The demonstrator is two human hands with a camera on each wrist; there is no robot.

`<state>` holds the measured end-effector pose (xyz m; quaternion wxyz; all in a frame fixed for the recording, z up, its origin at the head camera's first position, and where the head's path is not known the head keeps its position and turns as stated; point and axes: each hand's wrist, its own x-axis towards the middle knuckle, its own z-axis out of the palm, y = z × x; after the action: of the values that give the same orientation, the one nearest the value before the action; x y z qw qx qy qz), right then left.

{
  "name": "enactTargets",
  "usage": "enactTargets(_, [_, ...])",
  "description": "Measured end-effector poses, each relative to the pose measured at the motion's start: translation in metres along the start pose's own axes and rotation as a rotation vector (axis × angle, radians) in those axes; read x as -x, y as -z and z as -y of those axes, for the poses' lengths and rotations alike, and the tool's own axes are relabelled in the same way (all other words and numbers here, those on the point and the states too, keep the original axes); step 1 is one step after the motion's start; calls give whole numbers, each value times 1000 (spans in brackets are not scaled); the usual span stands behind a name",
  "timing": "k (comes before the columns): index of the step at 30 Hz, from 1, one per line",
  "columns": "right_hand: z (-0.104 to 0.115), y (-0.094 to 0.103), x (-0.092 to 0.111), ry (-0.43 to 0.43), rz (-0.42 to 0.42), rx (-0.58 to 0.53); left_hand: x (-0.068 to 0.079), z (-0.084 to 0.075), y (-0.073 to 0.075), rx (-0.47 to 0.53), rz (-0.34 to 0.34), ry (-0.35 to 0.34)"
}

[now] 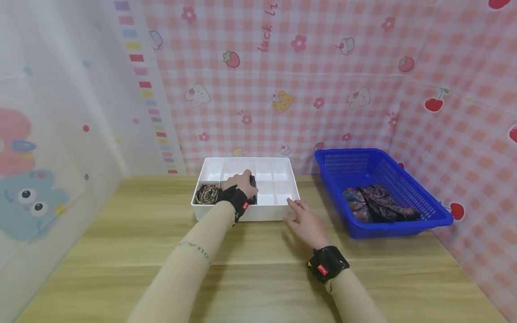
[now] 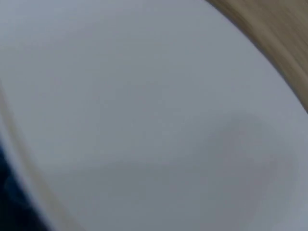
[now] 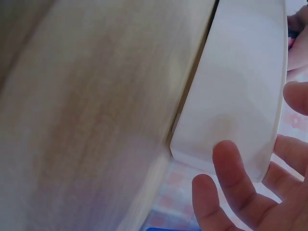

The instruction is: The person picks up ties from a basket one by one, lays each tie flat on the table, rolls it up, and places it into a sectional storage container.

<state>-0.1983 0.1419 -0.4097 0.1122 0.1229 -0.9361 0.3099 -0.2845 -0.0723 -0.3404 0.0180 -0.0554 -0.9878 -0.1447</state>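
A white divided tray (image 1: 230, 212) stands on the wooden table, with a coil of patterned, multicoloured cloth (image 1: 207, 194) in its front left compartment. My left hand (image 1: 240, 185) reaches into the front row beside that coil, over a dark cloth bundle (image 1: 253, 181). Its fingers partly cover the bundle, and I cannot tell whether they grip it. At the tray's front right corner is my right hand (image 1: 306, 224), with index fingertip right at the rim. In the right wrist view its loosely spread fingers (image 3: 231, 168) hold nothing beside the tray's white wall (image 3: 236, 82).
To the right stands a blue plastic basket (image 1: 401, 225) with perforated sides. Inside lie a dark patterned cloth (image 1: 383, 204) and a multicoloured one (image 1: 357, 204). A pink checked curtain (image 1: 258, 112) hangs behind the tray. White wall fills most of the left wrist view.
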Motion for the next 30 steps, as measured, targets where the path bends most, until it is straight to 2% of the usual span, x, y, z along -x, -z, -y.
enactTargets(3, [3, -1, 0, 1, -7, 7, -7, 5, -13, -103, 18, -36])
enactTargets(6, [8, -4, -2, 12, 1, -4, -7, 17, -23, -159, 30, -39])
enactTargets(8, [11, -6, -3, 12, 9, -15, -4, 25, -28, -142, 28, -47])
enactTargets(10, [12, -7, -3, 9, 12, -29, 1, 29, -32, -79, 22, -57])
enactTargets(13, [12, -5, -3, -2, 7, -36, 6, 30, -37, -20, -33, -121])
enactTargets(15, [10, -4, -2, -5, 4, -37, 7, 28, -40, -36, -51, -157])
enactTargets(17, [7, -2, -2, -4, 7, -41, 7, 27, -43, -61, -42, -178])
enactTargets(20, [4, 8, 1, 16, 28, -76, 5, 25, -45, -89, 14, -186])
enactTargets(22, [1, 22, 3, 46, 19, -96, 4, 23, -46, -84, 41, -196])
enactTargets(24, [-1, 48, 6, 70, 0, -89, 5, 22, -46, -64, 57, -211])
enactTargets(26, [-3, 85, 7, 75, -29, -35, 6, 22, -45, -49, 70, -217])
enactTargets(28, [-12, 127, 2, 47, -59, 62, 9, 22, -44, -43, 76, -212])
enactTargets(30, [-32, 168, -9, -14, -40, 183, 10, 23, -43, -51, 66, -207])
